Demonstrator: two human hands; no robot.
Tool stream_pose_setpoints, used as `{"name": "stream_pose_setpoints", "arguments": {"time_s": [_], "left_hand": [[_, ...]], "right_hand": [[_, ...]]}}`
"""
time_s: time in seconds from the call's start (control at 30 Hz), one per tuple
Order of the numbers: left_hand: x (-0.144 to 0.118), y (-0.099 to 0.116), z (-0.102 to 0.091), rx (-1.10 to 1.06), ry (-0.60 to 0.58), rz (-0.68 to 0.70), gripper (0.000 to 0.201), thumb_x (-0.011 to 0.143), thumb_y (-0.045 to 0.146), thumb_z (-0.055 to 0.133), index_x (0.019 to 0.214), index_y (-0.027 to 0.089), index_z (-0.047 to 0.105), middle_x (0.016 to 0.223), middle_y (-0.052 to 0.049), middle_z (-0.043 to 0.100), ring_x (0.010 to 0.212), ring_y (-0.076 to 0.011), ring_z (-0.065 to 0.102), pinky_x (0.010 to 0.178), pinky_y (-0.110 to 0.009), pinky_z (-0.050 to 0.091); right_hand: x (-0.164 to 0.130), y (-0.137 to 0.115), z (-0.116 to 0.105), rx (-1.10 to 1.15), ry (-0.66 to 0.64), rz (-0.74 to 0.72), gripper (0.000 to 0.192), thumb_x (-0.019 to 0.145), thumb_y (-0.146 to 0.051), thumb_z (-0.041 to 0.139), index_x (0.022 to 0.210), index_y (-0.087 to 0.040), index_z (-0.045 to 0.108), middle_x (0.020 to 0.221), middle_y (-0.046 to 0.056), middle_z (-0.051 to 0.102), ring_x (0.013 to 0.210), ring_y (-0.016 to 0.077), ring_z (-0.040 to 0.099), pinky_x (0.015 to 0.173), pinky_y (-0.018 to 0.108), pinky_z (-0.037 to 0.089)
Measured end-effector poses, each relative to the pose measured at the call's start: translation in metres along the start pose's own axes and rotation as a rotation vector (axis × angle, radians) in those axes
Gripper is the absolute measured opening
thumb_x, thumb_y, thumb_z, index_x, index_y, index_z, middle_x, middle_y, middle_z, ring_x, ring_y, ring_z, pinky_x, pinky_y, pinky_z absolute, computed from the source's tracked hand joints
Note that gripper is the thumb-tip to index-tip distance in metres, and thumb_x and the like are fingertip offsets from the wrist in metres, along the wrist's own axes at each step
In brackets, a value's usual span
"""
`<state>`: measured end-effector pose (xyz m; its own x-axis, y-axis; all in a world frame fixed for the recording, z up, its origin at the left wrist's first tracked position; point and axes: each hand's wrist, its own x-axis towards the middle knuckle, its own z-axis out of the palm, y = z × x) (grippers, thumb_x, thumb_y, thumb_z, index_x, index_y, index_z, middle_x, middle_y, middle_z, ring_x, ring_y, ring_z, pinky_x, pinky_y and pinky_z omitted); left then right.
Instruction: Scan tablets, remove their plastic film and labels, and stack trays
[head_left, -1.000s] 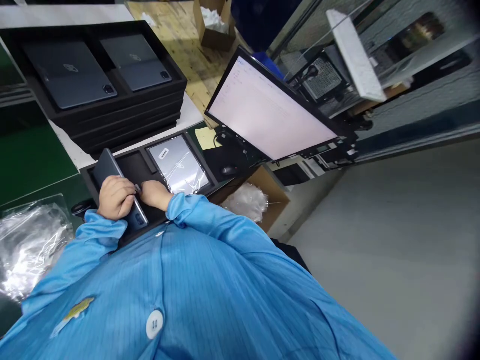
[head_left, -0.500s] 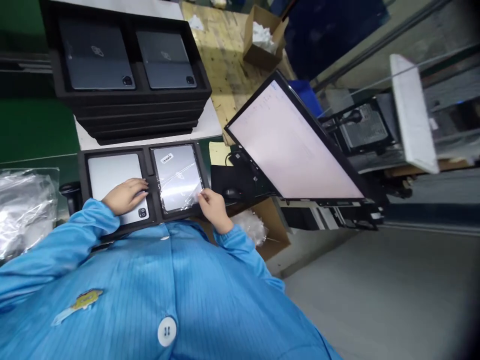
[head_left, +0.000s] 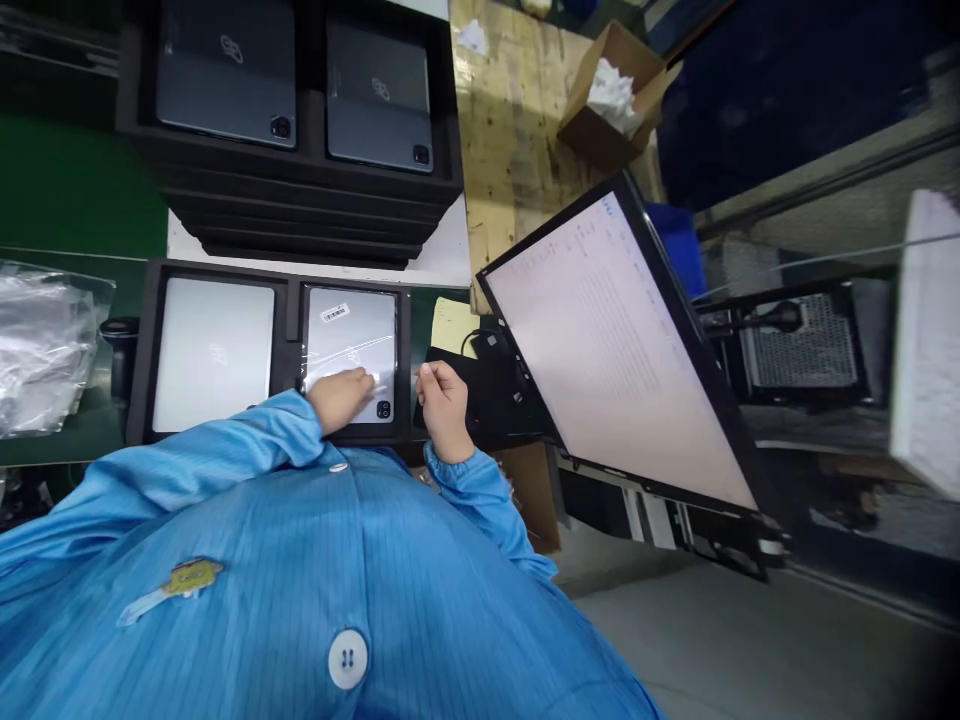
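Note:
Two silver tablets lie back-up in a black foam tray in front of me: a left tablet (head_left: 214, 345) and a right tablet (head_left: 352, 325). Clear plastic film with creases and glare covers the right one, which also bears a small barcode label (head_left: 334, 313). Across this tablet's lower part rests my left hand (head_left: 341, 400), open, its fingers stretched towards the right. My right hand (head_left: 444, 410) is just beyond the foam tray's (head_left: 286, 305) right edge, thumb and fingertips pinched together. Whatever lies in that pinch is too small to make out.
Stacked black foam trays (head_left: 292, 205) with dark tablets stand behind. Clear plastic bags (head_left: 49, 345) and a black handheld device (head_left: 120, 350) lie left. To the right are a tilted monitor (head_left: 600, 330), yellow paper (head_left: 454, 325) and a cardboard box (head_left: 600, 140).
My left hand has moved right, from the left tablet onto the right one. My right hand has shifted slightly right, off the tray's edge. The camera view has also shifted.

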<state>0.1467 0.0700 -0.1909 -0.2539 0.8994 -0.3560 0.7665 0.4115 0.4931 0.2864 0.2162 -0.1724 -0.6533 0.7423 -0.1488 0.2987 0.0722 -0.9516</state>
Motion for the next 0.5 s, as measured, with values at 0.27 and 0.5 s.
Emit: {"name": "stream_pose_setpoints", "arguments": {"time_s": [0.27, 0.5], "left_hand": [[-0.083, -0.056, 0.006, -0.969, 0.689, -0.360, 0.047, 0.097, 0.062, 0.062, 0.113, 0.018, 0.065, 0.119, -0.014, 0.075, 0.098, -0.0273, 0.078, 0.071, -0.033, 0.065], [-0.102, -0.044, 0.004, -0.982, 0.860, -0.393, 0.053, 0.095, 0.065, 0.067, 0.109, 0.015, 0.066, 0.118, -0.016, 0.075, 0.099, -0.0269, 0.079, 0.069, -0.030, 0.065]], "right_hand": [[0.063, 0.007, 0.038, 0.020, -0.263, 0.101, 0.032, 0.087, -0.052, 0.075, 0.086, -0.022, 0.065, 0.079, -0.001, 0.072, 0.064, 0.0125, 0.066, 0.059, 0.023, 0.053], [0.120, 0.001, 0.101, -0.331, -0.340, 0.071, 0.017, 0.096, -0.034, 0.070, 0.102, -0.018, 0.071, 0.084, 0.001, 0.076, 0.072, 0.0180, 0.074, 0.082, 0.033, 0.058]]}}
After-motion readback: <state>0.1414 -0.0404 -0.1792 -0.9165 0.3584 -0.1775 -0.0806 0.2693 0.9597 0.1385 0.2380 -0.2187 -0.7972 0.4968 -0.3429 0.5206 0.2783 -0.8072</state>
